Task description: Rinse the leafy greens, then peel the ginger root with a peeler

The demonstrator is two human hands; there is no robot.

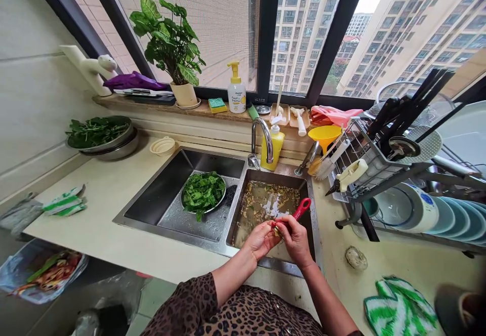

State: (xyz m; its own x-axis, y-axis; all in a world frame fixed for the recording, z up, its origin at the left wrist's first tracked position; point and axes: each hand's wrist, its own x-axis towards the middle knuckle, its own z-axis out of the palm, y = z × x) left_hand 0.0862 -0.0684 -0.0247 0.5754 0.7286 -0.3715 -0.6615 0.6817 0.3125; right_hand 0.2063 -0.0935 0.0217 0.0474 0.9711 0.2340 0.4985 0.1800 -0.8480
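Both my hands meet over the front edge of the right sink basin (243, 209). My right hand (298, 240) is closed on a red-handled peeler (301, 208), whose handle points up and right. My left hand (261, 239) is curled round a small yellowish piece of food (278, 232), mostly hidden by the fingers. The right basin holds murky water with floating scraps (266, 199). In the left basin (163, 189) sits a metal bowl of green leaves (202, 192).
A tap (261, 138) and a yellow soap bottle (276, 146) stand behind the sink. A second bowl of greens (99, 134) is at the left, a dish rack (383, 166) with plates at the right, a green-white cloth (398, 308) at the front right, and a plant (170, 42) on the sill.
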